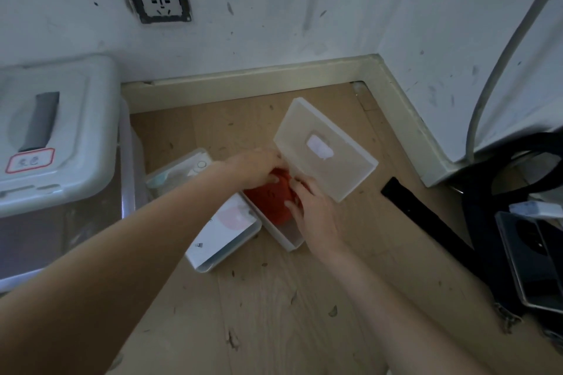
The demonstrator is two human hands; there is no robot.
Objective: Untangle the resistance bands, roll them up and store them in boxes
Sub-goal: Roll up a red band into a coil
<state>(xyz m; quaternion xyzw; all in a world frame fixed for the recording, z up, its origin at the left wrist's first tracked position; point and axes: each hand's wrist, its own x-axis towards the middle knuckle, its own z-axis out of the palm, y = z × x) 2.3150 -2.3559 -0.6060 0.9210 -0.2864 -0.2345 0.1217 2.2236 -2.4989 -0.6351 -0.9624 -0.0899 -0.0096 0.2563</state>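
A rolled red resistance band (275, 198) lies inside a small white box (289, 237) on the wooden floor. The box's translucent lid (332, 146) stands tilted up behind it. My left hand (254, 166) reaches over the far end of the band, fingers curled down onto it. At the near right side of the roll, my right hand (310, 207) has its fingers pressed against the band inside the box. A second white box (222, 234), closed, lies just left of the first. A black band (426, 219) stretches flat across the floor to the right.
A large lidded storage bin (58, 143) stands at the left against the wall. At the right edge, a black bag strap (487, 192) and a dark phone-like device (536, 256) lie on the floor. A grey cable (499, 70) runs down the right wall.
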